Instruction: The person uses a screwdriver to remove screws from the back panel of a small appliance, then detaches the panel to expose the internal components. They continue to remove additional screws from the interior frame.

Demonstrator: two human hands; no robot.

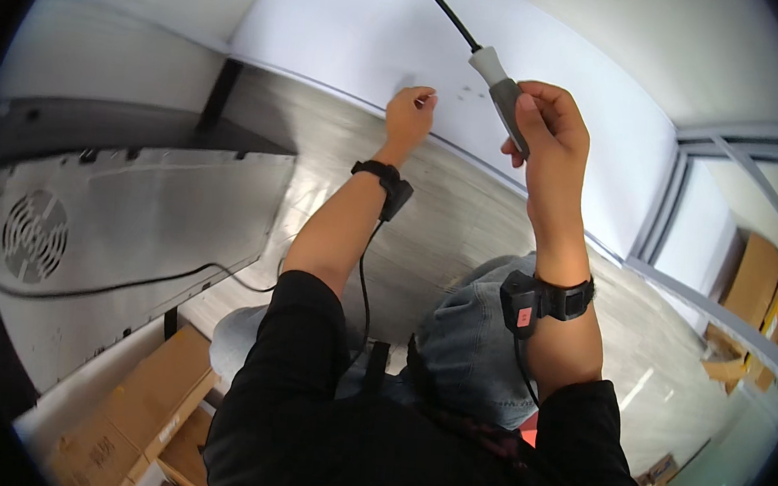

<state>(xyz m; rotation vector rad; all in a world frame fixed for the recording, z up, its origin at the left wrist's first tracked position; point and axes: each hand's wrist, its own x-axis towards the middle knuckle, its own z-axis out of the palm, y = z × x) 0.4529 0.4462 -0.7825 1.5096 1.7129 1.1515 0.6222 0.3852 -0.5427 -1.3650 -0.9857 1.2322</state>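
Observation:
A screwdriver (507, 106) with a grey two-tone handle and a long black shaft is gripped in my right hand (558, 133). Its tip points up and to the left, in front of the white panel (333, 19). My left hand (409, 115) is closed near the panel's lower edge, thumb and fingers pinched together. What they hold, if anything, is too small to make out. Several small dark marks show on the panel between the two hands. Each wrist wears a black strapped device with a cable.
On the left stands a metal computer case (154, 215) with a round vent, a black cable crossing it. Cardboard boxes (134, 406) lie below it. A metal frame (675, 202) runs along the right, with more cardboard (751, 281) beyond. Grey wood-look flooring (325, 128) shows beneath my knees.

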